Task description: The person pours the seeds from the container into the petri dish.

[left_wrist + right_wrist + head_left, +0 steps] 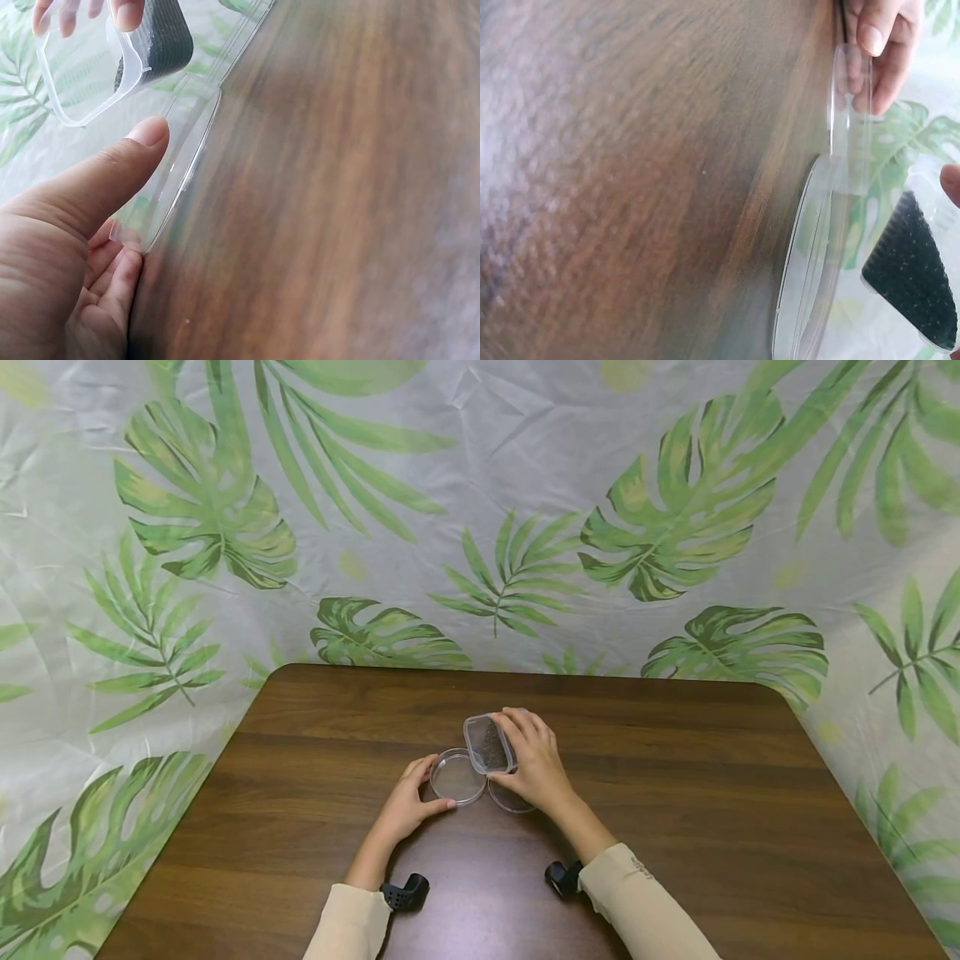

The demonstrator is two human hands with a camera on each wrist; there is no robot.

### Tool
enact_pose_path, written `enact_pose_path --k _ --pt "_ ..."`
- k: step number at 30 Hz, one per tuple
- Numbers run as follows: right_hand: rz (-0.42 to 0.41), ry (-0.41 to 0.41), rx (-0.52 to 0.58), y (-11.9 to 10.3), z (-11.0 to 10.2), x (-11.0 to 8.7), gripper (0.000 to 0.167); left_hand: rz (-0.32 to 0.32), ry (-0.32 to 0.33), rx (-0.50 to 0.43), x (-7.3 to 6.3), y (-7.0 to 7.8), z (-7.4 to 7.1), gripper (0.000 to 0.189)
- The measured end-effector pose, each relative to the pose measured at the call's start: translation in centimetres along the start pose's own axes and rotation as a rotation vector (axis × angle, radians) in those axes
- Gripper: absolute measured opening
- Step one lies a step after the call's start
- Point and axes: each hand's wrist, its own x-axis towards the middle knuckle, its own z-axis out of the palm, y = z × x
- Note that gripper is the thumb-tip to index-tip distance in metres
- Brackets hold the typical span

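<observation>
My left hand [408, 797] grips a clear round petri dish [442, 798] on the table, thumb on the near side of its rim and fingers on the far side. Above the dish's right edge, my right hand [534, 758] holds a small clear plastic container [474, 739] tilted toward the left. Dark grains [915, 274] lie heaped against one wall inside the container. A second clear round dish or lid [513, 807] lies beside the first, partly hidden under the right hand and container.
The brown wooden table [675, 793] has rounded far corners. Behind it hangs a pale cloth [525, 460] printed with green leaves. Each wrist carries a black strap-on camera, such as the left one [407, 893], and both forearms wear light sleeves [645, 902].
</observation>
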Motion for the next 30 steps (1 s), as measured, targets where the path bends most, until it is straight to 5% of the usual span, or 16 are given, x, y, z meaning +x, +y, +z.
enact_pose_path --k 30 --pt "-0.115 -0.016 -0.118 -0.20 0.30 0.13 0.096 -0.008 0.001 0.006 -0.02 0.12 -0.02 0.081"
